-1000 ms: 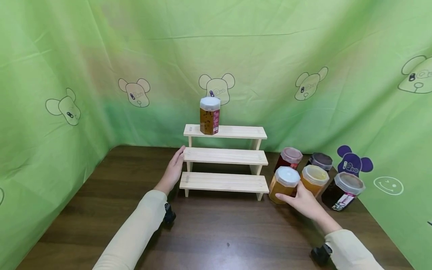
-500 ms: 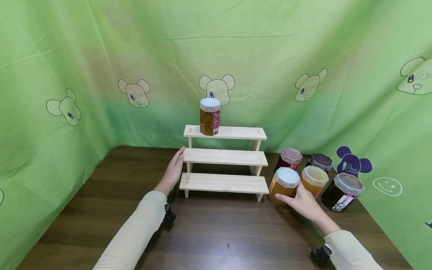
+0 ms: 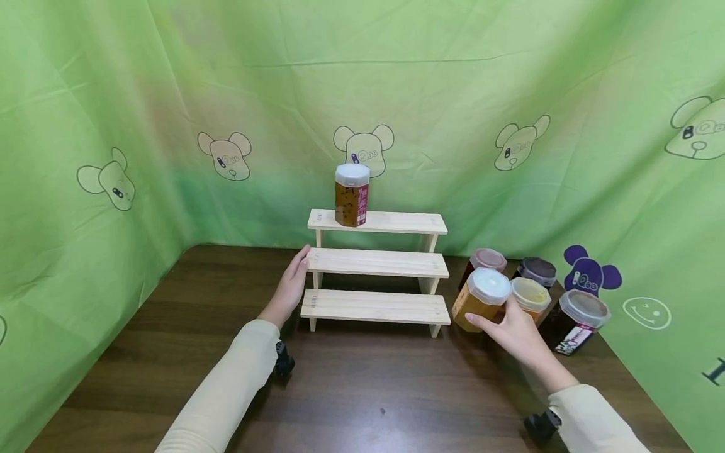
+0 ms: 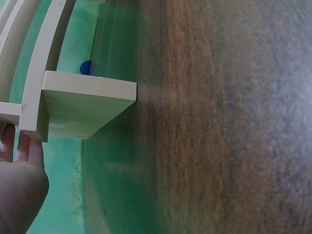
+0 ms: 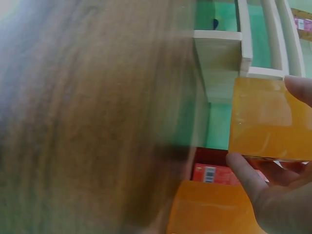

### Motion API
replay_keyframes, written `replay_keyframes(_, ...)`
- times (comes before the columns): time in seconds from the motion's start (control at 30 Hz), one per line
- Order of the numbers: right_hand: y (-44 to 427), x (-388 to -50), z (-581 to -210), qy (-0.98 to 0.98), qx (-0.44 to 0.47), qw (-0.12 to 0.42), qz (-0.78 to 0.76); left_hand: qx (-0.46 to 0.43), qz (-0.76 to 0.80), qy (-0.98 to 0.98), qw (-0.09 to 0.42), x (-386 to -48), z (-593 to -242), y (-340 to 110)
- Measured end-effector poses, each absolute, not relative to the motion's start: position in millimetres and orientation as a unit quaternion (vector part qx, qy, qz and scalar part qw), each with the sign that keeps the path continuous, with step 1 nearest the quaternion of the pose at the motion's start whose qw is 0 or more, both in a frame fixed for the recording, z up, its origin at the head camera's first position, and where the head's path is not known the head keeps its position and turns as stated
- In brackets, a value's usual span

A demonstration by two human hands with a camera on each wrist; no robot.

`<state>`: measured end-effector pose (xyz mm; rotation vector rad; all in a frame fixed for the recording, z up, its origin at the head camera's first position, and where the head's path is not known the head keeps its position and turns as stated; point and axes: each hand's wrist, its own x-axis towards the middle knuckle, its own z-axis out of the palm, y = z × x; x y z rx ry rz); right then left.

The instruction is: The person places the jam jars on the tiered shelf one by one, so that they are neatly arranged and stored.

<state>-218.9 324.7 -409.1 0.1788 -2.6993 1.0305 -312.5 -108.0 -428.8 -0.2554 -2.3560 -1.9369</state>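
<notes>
My right hand (image 3: pixel 512 333) grips a jar of orange contents with a whitish lid (image 3: pixel 478 303), thumb on the near side. The jar leans a little, and in the right wrist view its orange side (image 5: pixel 268 117) is raised off the table. My left hand (image 3: pixel 290 286) rests against the left end of the three-tier wooden shelf rack (image 3: pixel 376 305), at the middle tier. In the left wrist view the fingers (image 4: pixel 22 146) lie straight against the wood. A jar of brown contents with dark specks (image 3: pixel 351 204) stands upright on the top tier.
Several more lidded jars stand at the right: a red one (image 3: pixel 486 259) behind, a yellow-lidded one (image 3: pixel 531 296), a dark one (image 3: pixel 538 270) and a dark one with a white label (image 3: pixel 574 321). Green cloth (image 3: pixel 272 82) surrounds the brown table (image 3: pixel 351 390).
The jar in my right hand has risen from the table, tilting slightly and shifting a little to the right. My left hand and the rack have stayed in place.
</notes>
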Motion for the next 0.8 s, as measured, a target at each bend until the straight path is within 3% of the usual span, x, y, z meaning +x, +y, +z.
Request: replay_keyframes(0.8,306.8,-226.8,-364.5,-0.879,0.110,0.178,0.428,-0.077,-0.632,-0.770,0.042,-312.6,-429.6,-107.2)
